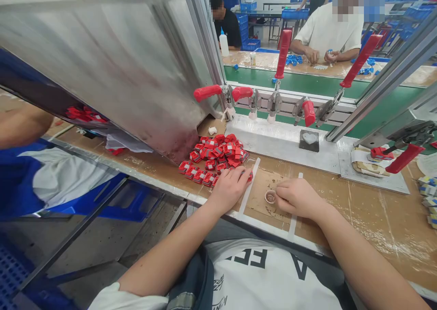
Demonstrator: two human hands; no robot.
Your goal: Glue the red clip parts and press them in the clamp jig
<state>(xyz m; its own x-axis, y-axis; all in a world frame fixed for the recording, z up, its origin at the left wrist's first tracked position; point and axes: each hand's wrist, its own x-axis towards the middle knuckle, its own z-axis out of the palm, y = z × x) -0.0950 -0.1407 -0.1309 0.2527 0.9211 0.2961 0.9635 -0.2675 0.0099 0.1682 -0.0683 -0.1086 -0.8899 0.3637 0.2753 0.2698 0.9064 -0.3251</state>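
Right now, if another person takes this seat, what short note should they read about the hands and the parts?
Left hand: resting on the near edge of the pile of red parts, fingers among them; a grip cannot be seen.
Right hand: fingertips on a small round ring lying on the cardboard mat.
Toggle clamps with red handles stand behind on the fixture plate.
Done: ring on the mat.
Left: the red pile remains large.

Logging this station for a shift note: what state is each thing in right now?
Left hand: resting on red parts, which lie heaped.
Right hand: pinching small ring on the bench.
Upright clamp: handle raised.
Chute: tilted down toward the heap.
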